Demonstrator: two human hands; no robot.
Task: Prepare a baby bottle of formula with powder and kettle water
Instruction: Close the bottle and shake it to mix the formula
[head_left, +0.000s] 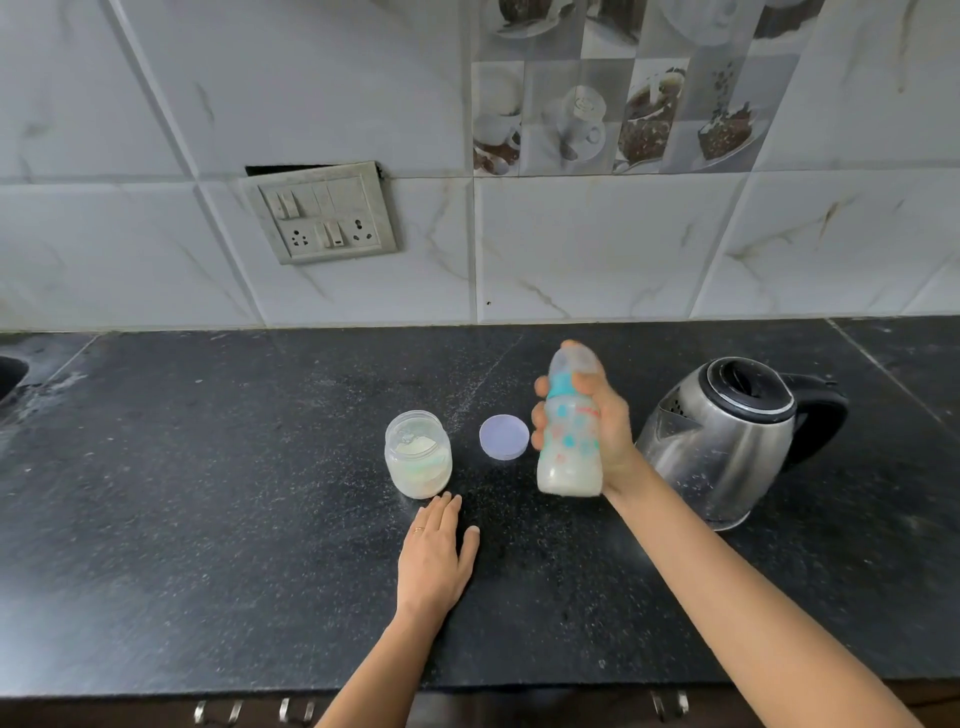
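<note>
My right hand (605, 421) grips a baby bottle (569, 452) with a teal collar and a clear cap, held upright above the black counter (208, 519). The bottle is blurred and holds milky white liquid at its bottom. My left hand (435, 556) rests flat on the counter, fingers straight, just in front of an open clear jar of white powder (418, 454). The jar's round pale lid (504, 437) lies flat between jar and bottle. A steel kettle (727, 441) with a black lid and handle stands right of the bottle.
A tiled wall with a switch and socket plate (322, 213) rises behind the counter. A sink edge (8, 374) shows at the far left. Drawer handles (249, 711) line the counter's front edge.
</note>
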